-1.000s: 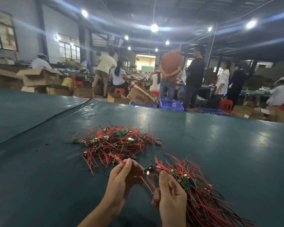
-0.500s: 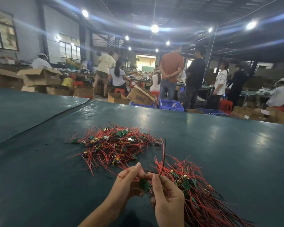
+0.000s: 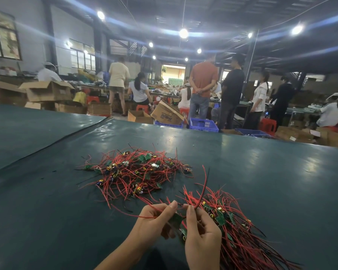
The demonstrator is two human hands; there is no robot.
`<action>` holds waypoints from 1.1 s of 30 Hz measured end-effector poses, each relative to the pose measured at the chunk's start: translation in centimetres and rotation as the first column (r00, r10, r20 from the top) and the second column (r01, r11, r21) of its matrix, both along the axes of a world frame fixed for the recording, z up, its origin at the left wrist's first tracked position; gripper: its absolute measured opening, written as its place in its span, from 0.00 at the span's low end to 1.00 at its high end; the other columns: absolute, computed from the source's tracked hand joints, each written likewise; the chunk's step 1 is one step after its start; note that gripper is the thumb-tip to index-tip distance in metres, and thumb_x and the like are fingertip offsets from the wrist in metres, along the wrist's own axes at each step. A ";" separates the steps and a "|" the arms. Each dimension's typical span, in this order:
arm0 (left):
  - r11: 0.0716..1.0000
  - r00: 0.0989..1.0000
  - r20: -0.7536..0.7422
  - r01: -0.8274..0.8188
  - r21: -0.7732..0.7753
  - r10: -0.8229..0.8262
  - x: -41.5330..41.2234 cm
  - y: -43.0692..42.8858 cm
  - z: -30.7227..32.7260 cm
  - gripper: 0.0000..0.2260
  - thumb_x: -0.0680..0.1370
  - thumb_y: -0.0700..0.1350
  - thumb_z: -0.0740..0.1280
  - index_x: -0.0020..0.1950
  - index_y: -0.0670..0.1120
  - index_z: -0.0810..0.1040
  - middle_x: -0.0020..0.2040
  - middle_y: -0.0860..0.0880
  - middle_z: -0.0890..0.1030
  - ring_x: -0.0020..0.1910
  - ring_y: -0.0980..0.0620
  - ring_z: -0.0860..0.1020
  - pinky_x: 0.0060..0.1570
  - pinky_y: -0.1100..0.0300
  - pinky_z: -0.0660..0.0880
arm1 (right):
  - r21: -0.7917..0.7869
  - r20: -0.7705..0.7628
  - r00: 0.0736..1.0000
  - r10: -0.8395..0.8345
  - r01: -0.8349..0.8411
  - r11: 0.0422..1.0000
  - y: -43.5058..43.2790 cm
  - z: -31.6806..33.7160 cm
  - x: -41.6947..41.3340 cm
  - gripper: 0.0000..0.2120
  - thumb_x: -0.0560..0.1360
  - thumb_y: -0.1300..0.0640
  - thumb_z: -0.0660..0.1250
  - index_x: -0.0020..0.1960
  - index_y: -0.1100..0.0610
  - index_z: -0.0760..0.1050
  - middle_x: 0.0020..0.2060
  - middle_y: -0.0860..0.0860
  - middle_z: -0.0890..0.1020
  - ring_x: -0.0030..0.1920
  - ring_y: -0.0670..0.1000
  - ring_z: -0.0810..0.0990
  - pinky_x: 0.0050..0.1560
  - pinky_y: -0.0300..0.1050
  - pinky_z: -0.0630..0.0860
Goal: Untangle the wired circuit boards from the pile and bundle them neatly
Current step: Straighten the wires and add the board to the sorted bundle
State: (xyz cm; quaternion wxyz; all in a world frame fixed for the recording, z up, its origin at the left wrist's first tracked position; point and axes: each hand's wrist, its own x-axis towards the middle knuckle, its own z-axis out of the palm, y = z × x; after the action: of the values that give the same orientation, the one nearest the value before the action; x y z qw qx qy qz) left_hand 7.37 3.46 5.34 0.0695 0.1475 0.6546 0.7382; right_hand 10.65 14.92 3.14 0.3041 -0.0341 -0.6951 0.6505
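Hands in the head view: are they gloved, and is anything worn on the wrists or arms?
No gloves: the left hand and right hand are both bare, with short, plain nails. No watch or bracelet shows at either wrist. The left forearm is bare to the frame's edge, with no sleeve in view; the right arm is cut off just past the wrist.

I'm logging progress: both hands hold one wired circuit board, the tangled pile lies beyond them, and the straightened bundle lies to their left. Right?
One slip: the head view shows the straightened bundle to the right, beside the right hand. Otherwise, that hand and the left hand hold the wired circuit board, with the tangled pile beyond.
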 end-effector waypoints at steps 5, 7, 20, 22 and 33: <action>0.991 0.994 0.097 0.052 -0.123 -0.040 -0.3 -0.4 -0.4 0.22 0.69 0.66 0.64 0.35 0.49 0.85 0.32 0.46 0.83 0.31 0.51 0.82 0.35 0.62 0.76 | 0.004 0.021 0.999 0.037 -0.037 0.999 -0.1 0.1 -0.1 0.10 0.78 0.55 0.64 0.43 0.49 0.83 0.32 0.51 0.82 0.30 0.46 0.78 0.33 0.38 0.74; 0.987 0.994 0.105 0.034 -0.158 -0.017 -0.3 -0.6 -0.5 0.26 0.66 0.70 0.63 0.30 0.48 0.83 0.30 0.47 0.83 0.31 0.52 0.82 0.37 0.63 0.76 | -0.008 0.023 0.998 0.051 -0.051 0.999 -0.3 0.2 -0.1 0.10 0.76 0.51 0.63 0.43 0.49 0.82 0.33 0.50 0.83 0.33 0.49 0.80 0.35 0.43 0.77; 0.992 0.992 -0.129 -0.014 -0.126 -0.002 0.0 0.1 -0.8 0.13 0.73 0.54 0.70 0.34 0.46 0.79 0.29 0.48 0.77 0.30 0.50 0.77 0.33 0.59 0.72 | -0.045 0.160 0.987 0.025 -0.018 0.999 0.0 -0.2 -0.5 0.16 0.77 0.53 0.66 0.32 0.51 0.83 0.29 0.53 0.83 0.33 0.51 0.82 0.38 0.46 0.79; 0.994 0.990 -0.139 -0.037 -0.103 0.023 -0.1 0.2 -1.1 0.12 0.74 0.51 0.71 0.37 0.44 0.79 0.31 0.48 0.78 0.31 0.51 0.77 0.33 0.58 0.72 | -0.037 0.173 0.985 0.022 -0.016 0.999 0.0 0.1 -0.4 0.16 0.77 0.52 0.67 0.31 0.50 0.83 0.27 0.52 0.82 0.30 0.48 0.80 0.35 0.42 0.76; 0.988 0.996 -0.076 0.025 -0.150 -0.037 0.3 0.2 -0.3 0.22 0.73 0.59 0.63 0.32 0.41 0.78 0.27 0.46 0.78 0.27 0.51 0.75 0.29 0.62 0.71 | 0.030 0.106 0.993 0.047 -0.051 0.998 -0.2 0.6 0.1 0.20 0.77 0.59 0.67 0.26 0.53 0.78 0.27 0.53 0.81 0.26 0.44 0.78 0.29 0.32 0.72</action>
State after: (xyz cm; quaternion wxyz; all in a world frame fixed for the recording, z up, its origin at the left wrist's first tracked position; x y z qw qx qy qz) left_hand 7.71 3.68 5.09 0.0657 0.1811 0.7077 0.6798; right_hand 10.71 14.68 3.72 0.2514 -0.0465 -0.7215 0.6435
